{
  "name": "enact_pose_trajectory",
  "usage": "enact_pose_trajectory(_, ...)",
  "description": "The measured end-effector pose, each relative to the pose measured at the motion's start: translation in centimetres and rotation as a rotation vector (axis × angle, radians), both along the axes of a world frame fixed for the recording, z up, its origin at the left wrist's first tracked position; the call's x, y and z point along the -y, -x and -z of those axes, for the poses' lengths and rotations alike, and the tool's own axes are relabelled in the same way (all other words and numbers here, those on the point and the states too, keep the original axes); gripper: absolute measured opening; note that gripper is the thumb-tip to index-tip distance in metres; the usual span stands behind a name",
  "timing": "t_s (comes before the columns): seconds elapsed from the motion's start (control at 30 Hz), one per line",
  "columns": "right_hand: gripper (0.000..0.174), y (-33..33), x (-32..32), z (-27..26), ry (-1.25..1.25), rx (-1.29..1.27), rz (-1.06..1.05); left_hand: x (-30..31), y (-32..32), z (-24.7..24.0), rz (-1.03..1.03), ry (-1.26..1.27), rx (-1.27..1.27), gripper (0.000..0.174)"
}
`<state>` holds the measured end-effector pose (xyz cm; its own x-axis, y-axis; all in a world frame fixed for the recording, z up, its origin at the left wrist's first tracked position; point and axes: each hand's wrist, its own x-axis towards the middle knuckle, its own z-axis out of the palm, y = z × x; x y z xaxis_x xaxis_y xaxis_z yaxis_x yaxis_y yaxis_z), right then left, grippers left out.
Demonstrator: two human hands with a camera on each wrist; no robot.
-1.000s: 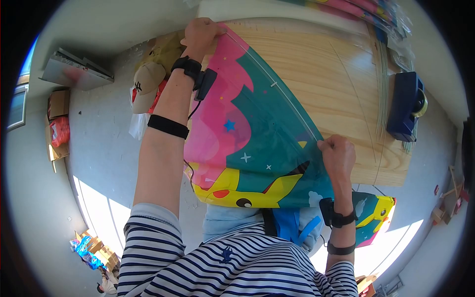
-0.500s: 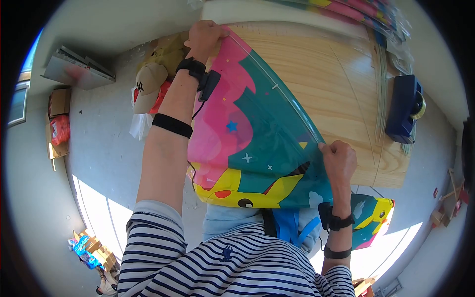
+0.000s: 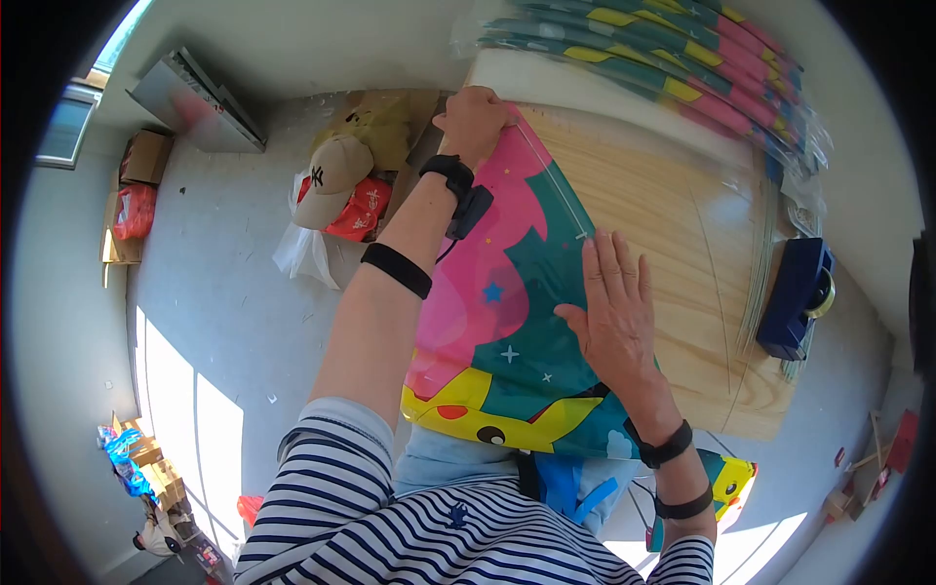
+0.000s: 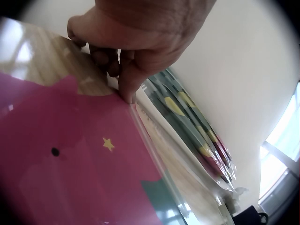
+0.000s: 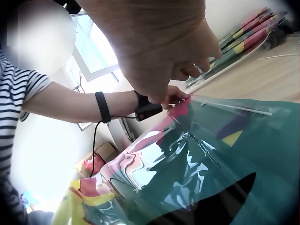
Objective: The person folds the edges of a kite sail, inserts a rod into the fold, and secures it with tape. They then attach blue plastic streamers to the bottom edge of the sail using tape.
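A glossy printed kite sheet (image 3: 478, 244), pink and teal with a yellow cartoon figure, lies over the table's near-left part and drapes down toward the person. Along its slanting edge runs a thin pale rod (image 3: 551, 175) with a small white crosspiece. At the far pointed corner my left hand (image 3: 475, 127) pinches the sheet; in the left wrist view the thumb and fingers (image 4: 129, 86) meet at the pink tip. My right hand (image 3: 619, 322) has straight fingers and lies over the teal edge near the crosspiece. In the right wrist view it hovers close above the film.
Bundled printed sheets (image 3: 673, 68) in clear wrap lie at the table's back. A blue tape dispenser (image 3: 798, 297) and thin sticks (image 3: 759, 283) sit at the right edge of the wooden table (image 3: 673, 292). A cap (image 3: 336, 175) and bags are at the left.
My right hand has let go of the lower edge, straightened its fingers and moved up along the rod. My left hand stays at the far corner. The head view has shifted.
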<state>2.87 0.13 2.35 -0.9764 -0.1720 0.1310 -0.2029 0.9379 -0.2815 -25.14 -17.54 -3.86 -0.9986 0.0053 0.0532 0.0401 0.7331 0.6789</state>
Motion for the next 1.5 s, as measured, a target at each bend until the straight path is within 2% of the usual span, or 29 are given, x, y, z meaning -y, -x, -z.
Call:
enact_pose_trajectory(0.03, 0.080, 0.5, 0.4, 1.2, 0.013, 0.045, -0.063, 0.1, 0.1, -0.1, 0.001, -0.028, 0.026, 0.016)
enact_pose_trajectory(0.2, 0.088, 0.2, -0.2, 4.7, -0.023, 0.084, -0.110, 0.0, 0.6, 0.1, -0.010, -0.045, 0.043, 0.017)
enact_pose_trajectory(0.37, 0.091, 0.2, -0.4, 5.1, -0.063, 0.072, -0.117, 0.5, 2.4, 1.4, -0.012, -0.130, 0.097, 0.017)
enact_pose_trajectory(0.47, 0.091, 0.1, -0.2, 5.1, -0.083, 0.071, -0.106, 0.6, 2.0, 0.6, -0.012, -0.020, 0.059, 0.015)
enact_pose_trajectory(0.57, 0.091, 0.1, -0.3, 5.1, -0.099, 0.065, -0.103, 1.4, 2.4, 0.6, -0.103, -0.131, -0.050, 0.013)
enact_pose_trajectory(0.63, 0.091, 0.0, -0.2, 5.1, -0.104, 0.057, -0.098, 1.8, -1.0, -2.2, 0.148, -0.107, -0.210, 0.015)
enact_pose_trajectory(0.7, 0.091, -0.1, -0.2, 5.3, -0.095, 0.049, -0.094, 2.4, -4.8, -3.0, 0.483, 0.157, -0.368, 0.035)
enact_pose_trajectory(0.73, 0.091, -0.1, -0.2, 5.3, -0.094, 0.044, -0.094, 2.4, -6.9, -2.9, 0.481, 0.159, -0.372, 0.035)
enact_pose_trajectory(0.8, 0.092, -0.1, -0.3, 5.4, -0.102, 0.032, -0.097, 2.3, -10.1, -1.9, 0.643, 0.459, -0.539, 0.068)
enact_pose_trajectory(0.83, 0.092, -0.1, -0.2, 5.4, -0.108, 0.026, -0.098, 2.3, -10.0, -1.4, 0.636, 0.462, -0.543, 0.068)
enact_pose_trajectory(0.9, 0.092, 0.0, -0.2, 5.4, -0.102, 0.021, -0.102, 2.1, -9.3, -0.6, 0.653, 0.503, -0.453, 0.089)
enact_pose_trajectory(1.1, 0.091, -0.3, -0.4, 5.5, -0.087, 0.016, -0.105, 2.7, -8.4, 0.0, 0.701, 0.645, -0.445, 0.099)
enact_pose_trajectory(1.37, 0.085, -0.6, -1.4, 4.5, -0.035, 0.041, -0.155, 2.8, -8.5, 0.4, 0.698, 0.627, -0.418, 0.101)
enact_pose_trajectory(1.43, 0.068, -0.9, -2.0, 3.7, 0.004, -0.025, -0.140, 2.9, -8.3, 0.1, 0.692, 0.614, -0.401, 0.101)
enact_pose_trajectory(1.47, 0.068, -0.3, -2.3, 3.2, 0.002, -0.024, -0.146, 2.8, -8.0, 0.1, 0.705, 0.612, -0.338, 0.100)
enact_pose_trajectory(1.5, 0.056, 0.6, -2.6, 2.4, 0.106, -0.037, -0.080, 2.8, -7.9, -0.1, 0.718, 0.608, -0.273, 0.100)
